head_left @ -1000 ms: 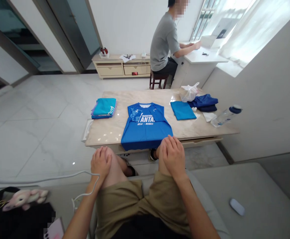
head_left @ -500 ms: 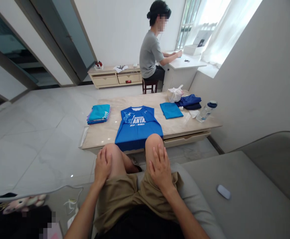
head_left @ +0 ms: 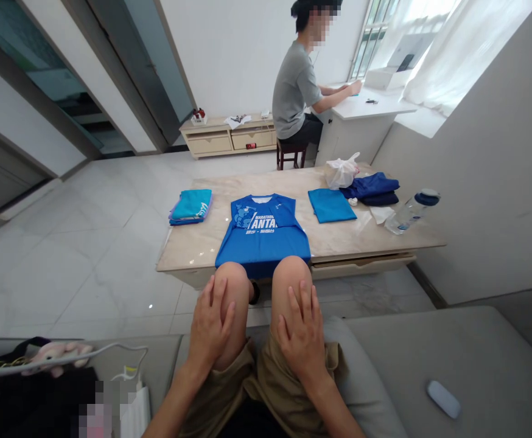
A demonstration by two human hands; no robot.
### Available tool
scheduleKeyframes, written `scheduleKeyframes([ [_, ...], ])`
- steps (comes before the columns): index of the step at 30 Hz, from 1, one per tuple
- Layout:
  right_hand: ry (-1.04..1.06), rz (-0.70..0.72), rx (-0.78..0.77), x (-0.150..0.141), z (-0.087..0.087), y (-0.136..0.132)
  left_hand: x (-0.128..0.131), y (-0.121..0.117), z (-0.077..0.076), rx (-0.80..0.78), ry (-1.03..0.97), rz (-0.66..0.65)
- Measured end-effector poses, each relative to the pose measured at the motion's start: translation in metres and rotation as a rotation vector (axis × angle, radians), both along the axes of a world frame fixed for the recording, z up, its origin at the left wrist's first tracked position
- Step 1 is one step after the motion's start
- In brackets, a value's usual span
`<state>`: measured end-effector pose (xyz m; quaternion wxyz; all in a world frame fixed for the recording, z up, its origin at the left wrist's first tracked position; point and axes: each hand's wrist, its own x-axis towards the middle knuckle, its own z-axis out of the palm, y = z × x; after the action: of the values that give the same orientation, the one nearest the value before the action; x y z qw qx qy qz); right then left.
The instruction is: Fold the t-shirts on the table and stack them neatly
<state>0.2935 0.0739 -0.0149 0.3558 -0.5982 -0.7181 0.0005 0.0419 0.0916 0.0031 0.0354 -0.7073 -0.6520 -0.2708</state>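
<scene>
My left hand (head_left: 211,325) lies with fingers spread on my left knee and thigh, holding nothing. On my other thigh, just below the knee cap, my right hand (head_left: 303,328) rests flat, also without anything in it. Just beyond my knees a blue sleeveless shirt (head_left: 266,243) with white print is spread on the coffee table (head_left: 193,250), its hem hanging over the near edge. To its left sits a stack of folded shirts (head_left: 192,205), turquoise on top. A folded teal-blue cloth (head_left: 332,205) lies to its right.
At the table's right end are a white plastic bag (head_left: 341,172), dark blue clothes (head_left: 375,187) and a clear water bottle (head_left: 412,212). A person (head_left: 296,91) sits at a white desk (head_left: 371,108) beyond. A white oval case (head_left: 444,399) lies on the grey sofa (head_left: 394,340).
The view has shifted, so the table and room sit further right. My left knee has moved inward, nearer the right one, with my left hand still on it. My right hand stays on my thigh.
</scene>
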Motion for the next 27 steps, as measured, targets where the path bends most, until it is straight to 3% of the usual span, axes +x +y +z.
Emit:
scheduleKeyframes([
  [5, 0.038, 0.016, 0.007, 0.009, -0.001, 0.002, 0.034, 0.009, 0.007, -0.047, 0.055, -0.060],
  [13, 0.002, 0.053, 0.036, 0.046, -0.024, 0.000, 0.117, 0.062, 0.017, -0.058, 0.113, -0.117],
  [17, 0.010, 0.036, 0.051, 0.061, -0.030, 0.007, 0.138, 0.078, 0.019, -0.081, 0.120, -0.164],
  [22, 0.056, 0.009, 0.042, 0.055, -0.025, 0.001, 0.129, 0.057, 0.019, -0.070, 0.086, -0.202],
  [27, 0.028, 0.024, 0.049, 0.030, -0.021, -0.020, 0.083, 0.015, 0.018, -0.022, 0.100, -0.219],
])
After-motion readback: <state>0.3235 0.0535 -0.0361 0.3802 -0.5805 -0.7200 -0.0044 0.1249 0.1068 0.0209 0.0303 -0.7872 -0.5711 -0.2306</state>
